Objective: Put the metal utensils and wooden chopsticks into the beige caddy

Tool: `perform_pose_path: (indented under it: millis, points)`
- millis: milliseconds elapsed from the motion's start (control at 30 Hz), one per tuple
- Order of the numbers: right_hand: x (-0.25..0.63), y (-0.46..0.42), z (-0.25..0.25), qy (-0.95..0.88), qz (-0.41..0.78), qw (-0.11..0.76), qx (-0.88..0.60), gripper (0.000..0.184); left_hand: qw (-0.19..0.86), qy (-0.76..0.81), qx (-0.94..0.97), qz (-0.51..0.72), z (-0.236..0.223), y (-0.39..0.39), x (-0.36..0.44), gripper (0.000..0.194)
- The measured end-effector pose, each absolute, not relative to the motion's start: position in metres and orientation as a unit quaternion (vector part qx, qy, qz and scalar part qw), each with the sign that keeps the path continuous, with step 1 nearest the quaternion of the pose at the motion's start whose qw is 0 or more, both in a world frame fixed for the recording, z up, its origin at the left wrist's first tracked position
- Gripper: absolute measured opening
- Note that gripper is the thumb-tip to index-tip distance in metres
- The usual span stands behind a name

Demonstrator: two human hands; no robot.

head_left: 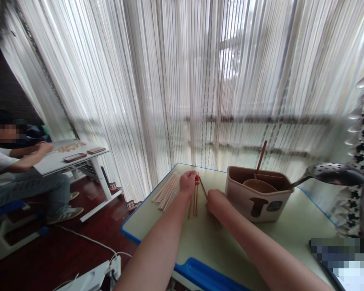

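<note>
Near the far edge of the table, my left hand (188, 182) has its fingers curled together at the upper ends of a few thin brown chopsticks (195, 202). Their lower ends spread slightly towards me. My right hand (216, 201) is closed around another brown chopstick (203, 187), whose tip slants up towards my left fingers. A loose pile of pale wooden chopsticks (167, 193) lies left of my left hand. Just right of my right hand stands a beige and brown utensil holder (244, 207). My fingertips are small and partly hidden.
A brown stick (261, 155) and a slotted metal skimmer (330, 173) stand in the holder. A blue tray (206, 275) lines the near edge of the table (230, 250). A dark device lies at right. Left, another person sits at a white table (53, 157).
</note>
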State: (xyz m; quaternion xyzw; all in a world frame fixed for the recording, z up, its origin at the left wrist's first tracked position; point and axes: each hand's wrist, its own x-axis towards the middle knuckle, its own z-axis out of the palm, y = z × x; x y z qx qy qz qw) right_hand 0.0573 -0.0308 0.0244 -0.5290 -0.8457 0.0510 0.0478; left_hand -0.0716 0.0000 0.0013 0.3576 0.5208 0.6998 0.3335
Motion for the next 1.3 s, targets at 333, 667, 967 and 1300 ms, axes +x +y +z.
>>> perform_pose_path:
  millis: [333, 667, 967, 1300]
  points:
    - [0.078, -0.036, 0.079, -0.838, 0.09, 0.153, -0.517, 0.02, 0.435, 0.44, 0.212, 0.756, 0.001, 0.008, -0.082, 0.011]
    - [0.073, -0.045, 0.075, -0.868, 0.077, 0.113, -0.477, 0.021, 0.521, 0.273, 0.256, 0.767, 0.018, -0.011, -0.072, 0.008]
    - [0.083, -0.052, 0.096, -0.869, 0.112, 0.093, -0.473, 0.017, 0.531, 0.241, 0.265, 0.768, 0.024, -0.019, -0.075, 0.016]
    - [0.138, -0.06, 0.15, -0.879, 0.086, 0.136, -0.448, 0.017, 0.489, 0.207, 0.351, 0.771, 0.101, -0.026, -0.03, 0.022]
